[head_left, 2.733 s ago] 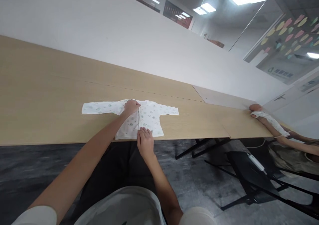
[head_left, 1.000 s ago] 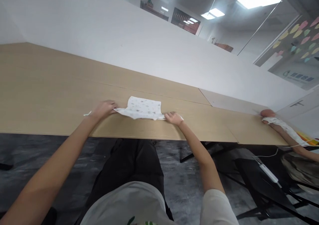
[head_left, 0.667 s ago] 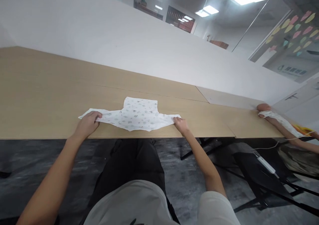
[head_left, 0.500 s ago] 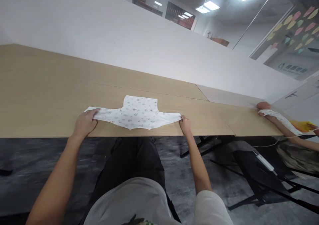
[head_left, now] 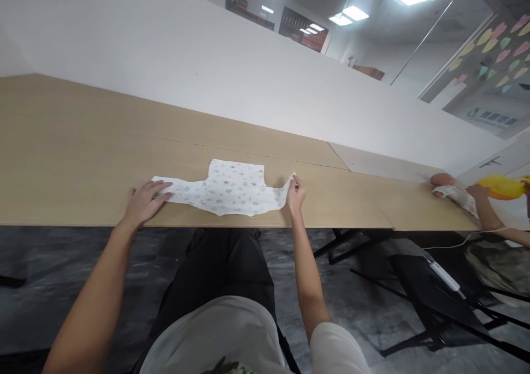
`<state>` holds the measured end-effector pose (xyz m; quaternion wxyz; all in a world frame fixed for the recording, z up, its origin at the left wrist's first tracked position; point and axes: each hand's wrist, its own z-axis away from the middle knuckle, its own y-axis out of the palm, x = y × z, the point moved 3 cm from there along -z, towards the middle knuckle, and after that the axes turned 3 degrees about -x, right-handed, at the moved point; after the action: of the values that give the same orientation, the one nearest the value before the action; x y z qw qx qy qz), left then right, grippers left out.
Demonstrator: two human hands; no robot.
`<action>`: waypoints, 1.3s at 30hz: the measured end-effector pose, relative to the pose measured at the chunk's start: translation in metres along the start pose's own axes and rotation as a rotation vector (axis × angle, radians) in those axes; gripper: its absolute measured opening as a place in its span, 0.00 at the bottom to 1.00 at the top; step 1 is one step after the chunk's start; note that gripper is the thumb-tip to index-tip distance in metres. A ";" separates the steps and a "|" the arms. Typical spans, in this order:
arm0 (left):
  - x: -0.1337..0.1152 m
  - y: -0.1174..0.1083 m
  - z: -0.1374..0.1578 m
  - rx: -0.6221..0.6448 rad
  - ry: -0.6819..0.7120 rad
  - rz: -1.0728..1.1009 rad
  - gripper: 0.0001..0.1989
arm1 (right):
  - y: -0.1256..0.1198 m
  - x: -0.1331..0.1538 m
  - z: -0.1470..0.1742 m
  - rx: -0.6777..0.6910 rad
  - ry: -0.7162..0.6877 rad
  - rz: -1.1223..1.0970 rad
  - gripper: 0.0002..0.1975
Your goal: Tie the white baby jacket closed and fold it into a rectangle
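Note:
A white baby top with small printed figures lies on the tan table, its sleeves stretched out to both sides. My left hand rests on the end of the left sleeve, fingers stretched out and thumb apart. At the other side, my right hand pinches the right sleeve's end between thumb and fingers. That sleeve is lifted off the table and bends upward, while the middle of the top stays flat.
The long table runs along a white wall. At the far right, another person's hand is near a doll and a yellow object. Black folding chairs stand on the right, one bearing a white power strip.
My right hand has raised the right sleeve's end and moved it inward to the left. My left fingers have straightened over the left sleeve. The other person now handles the yellow object.

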<state>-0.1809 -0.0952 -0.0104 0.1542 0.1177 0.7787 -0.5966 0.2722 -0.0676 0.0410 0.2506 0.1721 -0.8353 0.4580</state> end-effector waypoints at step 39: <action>0.004 -0.003 0.003 -0.298 -0.189 0.094 0.34 | 0.125 0.206 0.091 0.461 -0.632 0.059 0.15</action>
<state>-0.1852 -0.0989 -0.0101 0.2702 0.0733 0.8341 -0.4753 0.0161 -0.0916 0.0331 -0.0775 0.3325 -0.7512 0.5649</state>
